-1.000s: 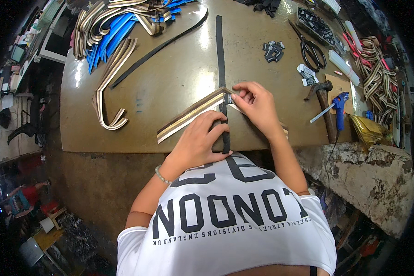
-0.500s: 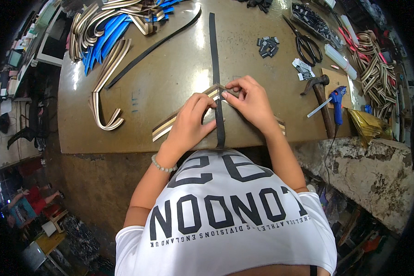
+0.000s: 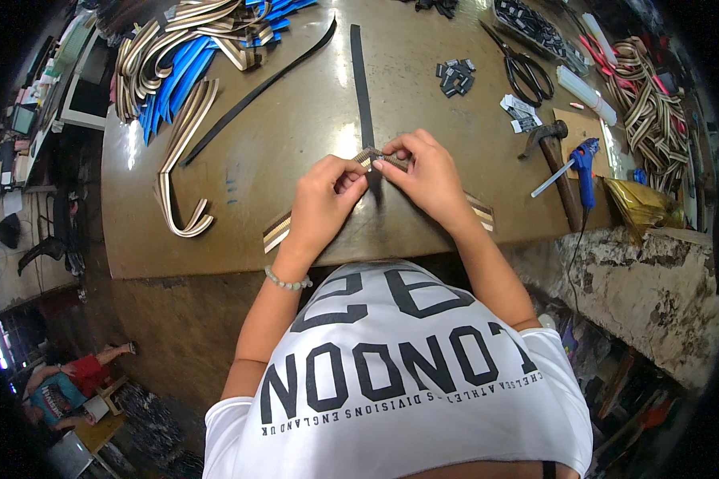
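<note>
My left hand [image 3: 324,199] and my right hand [image 3: 426,174] meet fingertip to fingertip near the table's front edge. Both are closed in a pinch on a brown, cream and black striped strap [image 3: 278,231], at its peak, where it bends like an inverted V. A flat black strap [image 3: 362,88] runs from the far side of the table to this crossing. Below my fingers its near part looks dark and blurred. My fingers hide exactly how the two straps lie over each other. The striped strap's other end [image 3: 481,214] shows beyond my right forearm.
Striped straps and blue strips [image 3: 168,96] pile up far left, near a loose black strap [image 3: 264,88]. At right lie small black pieces [image 3: 455,77], scissors [image 3: 526,76], white labels [image 3: 521,113], a hammer [image 3: 558,172], a blue glue gun [image 3: 585,172] and glue sticks [image 3: 585,94].
My left fingers have closed into a pinch beside my right ones. The black strap's near part no longer stretches flat down to the table edge. The view has shifted slightly.
</note>
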Available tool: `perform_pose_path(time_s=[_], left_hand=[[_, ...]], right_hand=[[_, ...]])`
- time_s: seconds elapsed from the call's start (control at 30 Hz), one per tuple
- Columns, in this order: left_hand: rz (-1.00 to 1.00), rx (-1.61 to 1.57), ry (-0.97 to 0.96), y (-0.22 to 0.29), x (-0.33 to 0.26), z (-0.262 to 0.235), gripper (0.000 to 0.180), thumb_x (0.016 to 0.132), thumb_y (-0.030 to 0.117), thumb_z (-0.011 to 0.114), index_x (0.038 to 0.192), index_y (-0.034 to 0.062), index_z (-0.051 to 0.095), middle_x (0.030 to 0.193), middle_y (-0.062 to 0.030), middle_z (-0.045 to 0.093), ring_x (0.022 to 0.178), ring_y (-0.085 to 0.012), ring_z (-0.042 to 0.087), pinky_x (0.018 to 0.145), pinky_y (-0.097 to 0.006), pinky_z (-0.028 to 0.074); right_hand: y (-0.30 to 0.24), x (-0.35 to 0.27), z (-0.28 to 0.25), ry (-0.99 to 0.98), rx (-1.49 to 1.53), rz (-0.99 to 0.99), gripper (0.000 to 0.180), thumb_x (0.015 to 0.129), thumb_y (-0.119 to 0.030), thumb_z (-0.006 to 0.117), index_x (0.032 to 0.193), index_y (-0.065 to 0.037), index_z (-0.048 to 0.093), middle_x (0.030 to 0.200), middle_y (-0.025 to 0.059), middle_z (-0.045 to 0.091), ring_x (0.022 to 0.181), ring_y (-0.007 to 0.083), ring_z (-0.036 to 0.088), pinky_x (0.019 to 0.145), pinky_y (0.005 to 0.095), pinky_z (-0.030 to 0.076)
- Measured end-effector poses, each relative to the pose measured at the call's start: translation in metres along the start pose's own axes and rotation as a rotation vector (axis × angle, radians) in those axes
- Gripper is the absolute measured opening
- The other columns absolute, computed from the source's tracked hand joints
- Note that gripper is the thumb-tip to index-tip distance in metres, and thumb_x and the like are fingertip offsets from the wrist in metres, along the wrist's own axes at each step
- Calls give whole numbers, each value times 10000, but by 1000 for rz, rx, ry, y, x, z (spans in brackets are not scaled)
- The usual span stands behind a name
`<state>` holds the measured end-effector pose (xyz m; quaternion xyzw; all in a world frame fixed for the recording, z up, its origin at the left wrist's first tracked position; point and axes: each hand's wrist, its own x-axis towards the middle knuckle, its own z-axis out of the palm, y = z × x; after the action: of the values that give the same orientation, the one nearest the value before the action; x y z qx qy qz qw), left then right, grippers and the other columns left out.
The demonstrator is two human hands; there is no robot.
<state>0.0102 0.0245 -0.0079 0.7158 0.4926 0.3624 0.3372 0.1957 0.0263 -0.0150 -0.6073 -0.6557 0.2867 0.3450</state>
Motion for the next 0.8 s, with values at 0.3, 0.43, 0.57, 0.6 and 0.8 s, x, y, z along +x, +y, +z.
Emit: perform_pose_path(time_s=[0.3, 0.43, 0.57, 0.6, 0.8], left_hand=[[-154, 29, -56, 4, 15, 0, 235, 760, 112, 816, 904, -15, 680, 696, -71, 607, 605, -137, 561, 586, -277, 478], [-171, 19, -49, 4, 17, -1, 314, 751, 125, 821, 977, -19, 658, 683, -86, 589, 581, -171, 547, 580, -305, 473], [-224, 30, -76, 5, 18, -2, 344, 746, 129, 825, 997, -23, 647, 680, -88, 580, 578, -174, 531, 576, -318, 468], [-227, 23, -76, 6, 18, -2, 341, 744, 129, 826, 993, -23, 648, 680, -86, 578, 577, -174, 528, 575, -318, 467], [-215, 61, -94, 7, 19, -3, 347, 737, 124, 835, 1004, -17, 664, 677, -50, 565, 596, -132, 519, 577, -285, 456]], right_hand=[[-2, 15, -14, -243, 152, 7, 355, 820, -193, 739, 1130, -50, 644, 980, 127, 614, 878, 241, 630, 781, 345, 506], [-2, 37, -18, -527, 450, 106, 484, 807, -204, 761, 1222, -15, 596, 1028, 125, 607, 903, 212, 600, 813, 308, 494], [-6, 52, -15, -389, 199, 36, 475, 815, -284, 778, 1162, 4, 630, 1001, 90, 615, 840, 151, 580, 728, 281, 478], [-7, 55, -13, -337, 23, 40, 453, 826, -299, 774, 1148, -7, 646, 981, 64, 611, 798, 115, 566, 679, 266, 469], [-14, 64, -13, -524, 130, 22, 329, 789, -286, 777, 967, -29, 670, 784, 14, 621, 695, 108, 544, 611, 280, 453]])
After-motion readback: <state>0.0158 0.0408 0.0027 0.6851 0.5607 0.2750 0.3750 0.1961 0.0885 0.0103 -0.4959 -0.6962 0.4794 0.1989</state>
